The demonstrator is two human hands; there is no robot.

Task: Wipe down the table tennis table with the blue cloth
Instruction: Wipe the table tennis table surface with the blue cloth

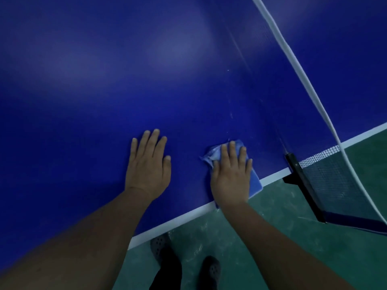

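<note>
Blue cloth (pixel 254 183) lies flat on the worktop (pixel 104 91) at its near edge, close to the net post (pixel 301 181), its near end overhanging the white edge line. Of the two hands, the right hand (pixel 230 174) presses on it with straight, spread fingers. The left hand (pixel 148 164) rests flat on bare worktop beside it, fingers straight, apart from the cloth.

Right hand (pixel 231 174) presses flat on blue cloth (pixel 256 183) at the counter (pixel 104 91) edge, near the net post (pixel 301 181). Left hand (pixel 149 164) rests flat on the counter, just beside.
</note>
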